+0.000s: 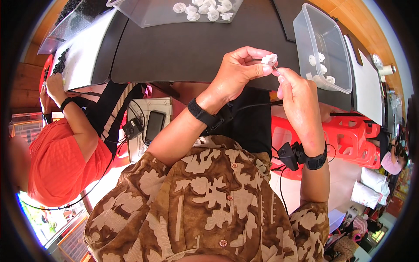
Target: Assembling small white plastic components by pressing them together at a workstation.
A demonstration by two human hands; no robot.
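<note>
Over the table's near edge, my left hand [239, 70] pinches a small white plastic part [269, 60] between thumb and fingers. Close beside it, my right hand [299, 89] is closed, its thumb and forefinger pinching a thin metal piece [276, 70] that meets the underside of the part. The exact kind of that thin piece is too small to make out. Beyond my hands, a clear plastic bin [150, 18] holds many similar white parts [213, 14]. To the right, a second clear bin [324, 26] has several white parts [323, 69] in it.
The dark table [183, 52] spans the far side. At left, a person in a red shirt [65, 157] handles small black pieces [61, 62] on a white surface. A phone [154, 126] lies on a box between us. Red plastic stools [340, 139] stand at right.
</note>
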